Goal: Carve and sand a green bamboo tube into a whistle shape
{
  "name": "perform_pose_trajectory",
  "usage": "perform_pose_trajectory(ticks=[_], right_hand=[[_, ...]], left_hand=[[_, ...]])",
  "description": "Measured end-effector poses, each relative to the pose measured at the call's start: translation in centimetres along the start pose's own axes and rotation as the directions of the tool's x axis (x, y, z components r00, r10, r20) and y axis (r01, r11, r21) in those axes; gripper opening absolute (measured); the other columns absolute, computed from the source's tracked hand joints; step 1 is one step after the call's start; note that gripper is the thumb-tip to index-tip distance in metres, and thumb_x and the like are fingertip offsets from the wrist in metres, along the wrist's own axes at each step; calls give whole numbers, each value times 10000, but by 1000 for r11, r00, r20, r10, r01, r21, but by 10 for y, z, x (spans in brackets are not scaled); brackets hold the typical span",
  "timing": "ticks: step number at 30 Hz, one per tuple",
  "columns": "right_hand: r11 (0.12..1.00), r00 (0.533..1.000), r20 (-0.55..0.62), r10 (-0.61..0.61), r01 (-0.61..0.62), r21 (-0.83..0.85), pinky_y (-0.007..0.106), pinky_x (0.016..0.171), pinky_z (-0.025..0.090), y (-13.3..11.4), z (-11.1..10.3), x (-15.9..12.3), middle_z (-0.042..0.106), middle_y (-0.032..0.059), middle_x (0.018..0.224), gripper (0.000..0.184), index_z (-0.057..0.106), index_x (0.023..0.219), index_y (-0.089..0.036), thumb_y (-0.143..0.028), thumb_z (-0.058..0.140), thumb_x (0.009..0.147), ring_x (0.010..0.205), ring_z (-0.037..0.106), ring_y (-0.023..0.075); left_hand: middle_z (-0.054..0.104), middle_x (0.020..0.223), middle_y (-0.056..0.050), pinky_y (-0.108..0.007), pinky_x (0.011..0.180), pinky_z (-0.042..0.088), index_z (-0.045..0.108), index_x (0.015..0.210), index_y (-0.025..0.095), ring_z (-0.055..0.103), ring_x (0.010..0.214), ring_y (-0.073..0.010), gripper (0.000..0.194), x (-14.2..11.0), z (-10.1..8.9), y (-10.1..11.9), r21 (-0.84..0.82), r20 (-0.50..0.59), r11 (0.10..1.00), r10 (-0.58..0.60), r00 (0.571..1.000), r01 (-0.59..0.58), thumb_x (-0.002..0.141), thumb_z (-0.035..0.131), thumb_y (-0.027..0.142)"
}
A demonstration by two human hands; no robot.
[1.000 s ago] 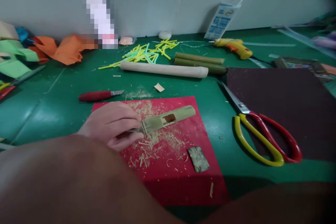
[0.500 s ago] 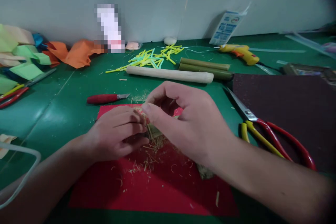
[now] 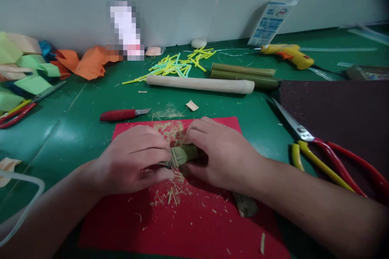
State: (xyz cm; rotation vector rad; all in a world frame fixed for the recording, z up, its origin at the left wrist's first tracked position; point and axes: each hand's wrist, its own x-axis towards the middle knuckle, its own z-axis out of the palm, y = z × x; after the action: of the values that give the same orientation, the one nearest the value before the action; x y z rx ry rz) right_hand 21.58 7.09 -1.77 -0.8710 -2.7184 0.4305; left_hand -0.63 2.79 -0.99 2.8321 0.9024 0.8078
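A short piece of green bamboo (image 3: 186, 154) lies low over the red sheet (image 3: 182, 226), its left end frayed and pale. My left hand (image 3: 138, 160) is closed around its left end, fingers curled over it. From the other side my right hand (image 3: 220, 156) grips the right end between thumb and fingers. Thin bamboo shavings (image 3: 173, 194) are scattered under and in front of the hands. Behind them lies a small pale chip (image 3: 192, 105). The fingertips and both ends of the piece are partly hidden.
A red-handled knife (image 3: 121, 114) lies beyond my left hand. Scissors (image 3: 304, 133) lie open at right, near a dark sheet (image 3: 340, 117). Behind are a pale stick (image 3: 200, 84), green bamboo tubes (image 3: 243, 75), cut yellow straws (image 3: 170, 66) and a glue gun (image 3: 287, 54). Folded paper (image 3: 30, 64) is at left.
My right hand has come down from above the left hand and now grips the bamboo's right end. A small pale chip now shows behind the red sheet. The view has shifted slightly.
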Motion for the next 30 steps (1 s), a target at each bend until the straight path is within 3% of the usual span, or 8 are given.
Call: perform_pose_trajectory(ticks=[5,21,30], right_hand=[[999,999,-3,35,-35,34,322,688,363,4,5,-1,616,48,885,196,570,874,-189,-301,654,737,826,498,212],[1000,1000,-29,-2,2,13,300,627,302,7,6,0,545,17,783,215,477,771,-211,-331,655,768,760,455,187],[998,1000,-29,-1,3,63,284,605,293,6,3,0,527,4,760,223,468,752,-209,-306,669,755,730,439,170]], left_hand=[[736,880,-45,-318,763,539,638,931,189,685,822,-172,119,-1,0,0,0,12,1000,-14,1000,14,823,680,217],[747,858,-12,-341,809,545,656,887,174,683,832,-178,44,6,2,1,125,3,991,58,998,-58,852,670,197],[735,820,-1,-311,767,553,649,817,170,654,790,-159,47,8,0,-2,98,-19,991,94,995,-92,850,678,186]])
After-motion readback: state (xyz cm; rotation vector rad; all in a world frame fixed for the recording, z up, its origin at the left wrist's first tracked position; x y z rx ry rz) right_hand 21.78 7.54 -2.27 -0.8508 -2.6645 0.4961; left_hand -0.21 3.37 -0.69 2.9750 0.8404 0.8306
